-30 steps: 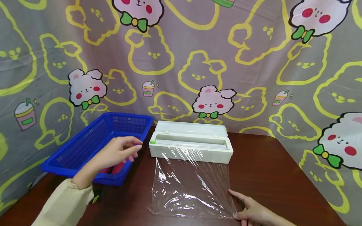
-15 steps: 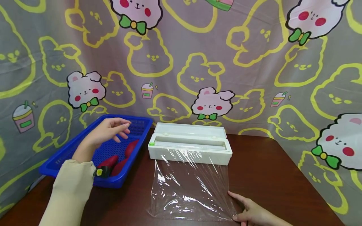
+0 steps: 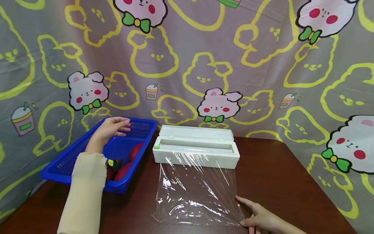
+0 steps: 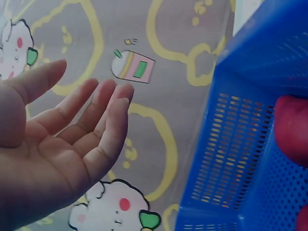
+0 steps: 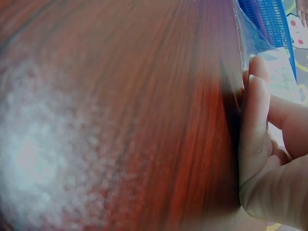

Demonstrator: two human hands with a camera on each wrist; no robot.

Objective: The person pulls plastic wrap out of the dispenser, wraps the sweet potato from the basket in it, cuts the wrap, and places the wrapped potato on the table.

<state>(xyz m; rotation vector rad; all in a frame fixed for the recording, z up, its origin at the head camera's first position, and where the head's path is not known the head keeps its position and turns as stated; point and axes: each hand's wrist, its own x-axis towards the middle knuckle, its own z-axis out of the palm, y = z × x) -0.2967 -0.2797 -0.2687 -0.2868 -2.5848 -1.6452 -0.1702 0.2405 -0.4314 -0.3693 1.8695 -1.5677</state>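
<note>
A sheet of clear cling film (image 3: 198, 195) runs from a white dispenser box (image 3: 195, 158) toward the near side of the table. My right hand (image 3: 260, 216) pinches the film's near right corner between thumb and fingers. In the right wrist view, the right hand (image 5: 272, 154) is low beside the brown tabletop. My left hand (image 3: 109, 129) is raised over the blue basket (image 3: 56, 175), holding nothing. Its fingers are loosely bent and spread in the left wrist view, palm showing (image 4: 62, 154). Several red rounded things (image 3: 124, 171) lie inside the basket, partly hidden by my sleeve.
The dispenser's lid (image 3: 196, 133) stands raised at the back, and a small green piece (image 3: 156, 147) sits at its left end. A patterned cloth (image 3: 175, 42) hangs behind the dark wooden table (image 3: 271, 175). The basket stands left of the dispenser.
My left hand has moved up, left and away from beside the dispenser, over the basket, uncovering red things in it. The right hand and the cling film have stayed in place.
</note>
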